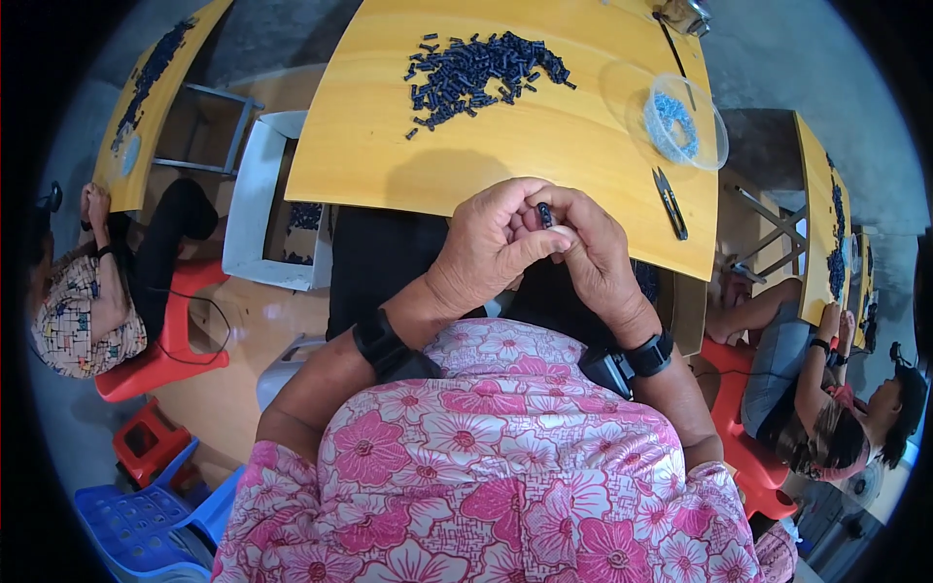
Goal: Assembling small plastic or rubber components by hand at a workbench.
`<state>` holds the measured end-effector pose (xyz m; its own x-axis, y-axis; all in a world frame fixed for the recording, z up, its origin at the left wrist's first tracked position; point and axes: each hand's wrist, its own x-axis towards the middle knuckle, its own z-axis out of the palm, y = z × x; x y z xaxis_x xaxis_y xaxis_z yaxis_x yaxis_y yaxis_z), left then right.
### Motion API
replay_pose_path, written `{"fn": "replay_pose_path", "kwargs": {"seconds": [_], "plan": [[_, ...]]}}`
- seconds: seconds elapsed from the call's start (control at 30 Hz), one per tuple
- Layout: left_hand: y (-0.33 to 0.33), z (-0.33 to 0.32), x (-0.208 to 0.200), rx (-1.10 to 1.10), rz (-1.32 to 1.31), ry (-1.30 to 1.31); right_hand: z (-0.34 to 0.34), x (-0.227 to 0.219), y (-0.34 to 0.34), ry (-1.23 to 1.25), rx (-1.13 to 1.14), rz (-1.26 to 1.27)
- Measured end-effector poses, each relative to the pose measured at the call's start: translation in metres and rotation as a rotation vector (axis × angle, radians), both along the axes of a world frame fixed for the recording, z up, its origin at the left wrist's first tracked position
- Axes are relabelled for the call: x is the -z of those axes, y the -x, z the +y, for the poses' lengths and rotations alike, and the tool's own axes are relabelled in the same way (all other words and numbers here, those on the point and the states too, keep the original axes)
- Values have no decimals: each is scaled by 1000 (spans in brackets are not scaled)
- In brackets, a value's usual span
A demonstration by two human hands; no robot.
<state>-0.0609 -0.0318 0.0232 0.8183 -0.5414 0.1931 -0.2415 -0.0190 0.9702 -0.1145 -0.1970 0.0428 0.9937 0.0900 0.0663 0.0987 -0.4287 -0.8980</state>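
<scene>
**At the near edge of the yellow table [360,136], pinched two-handed**

Holding one small dark piece [544,214] in a narrow pinch, with the left hand [501,233] and the right hand [598,248] meeting around it. Partly covered by fingers, so hard to tell whether single or joined to another.

Liable to slip if pressed unevenly from left and right, and then to drop past the near edge toward the floor [243,379]. Easily lost from sight, too, if flicked into the look-alike pile of dark pieces [476,78] at the far middle. Less at risk from the snips [674,216] on the right, near the clear tub [721,146] of blue bits [671,126], unless brushed by a sideways reach.

Curled at the fingers, with thumbs together on the near side. Brought inward from left and right by forearms [311,398] bent close to the body, each banded at the wrist by a black strap [379,340].
</scene>
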Motion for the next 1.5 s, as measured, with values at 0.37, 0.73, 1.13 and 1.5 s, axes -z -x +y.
{"fn": "replay_pose_path", "kwargs": {"seconds": [0.37,0.73,1.13,1.5], "plan": [[-2,4,4,100,569,275,1,-2,2,-227,34,42],[-3,5,5,8,235,219,-3,10,2,-684,68,285],[-2,8,6,-122,-43,-16,1,17,1,-920,75,495],[2,7,6,-36,429,112,0,18,1,-784,236,281]]}}
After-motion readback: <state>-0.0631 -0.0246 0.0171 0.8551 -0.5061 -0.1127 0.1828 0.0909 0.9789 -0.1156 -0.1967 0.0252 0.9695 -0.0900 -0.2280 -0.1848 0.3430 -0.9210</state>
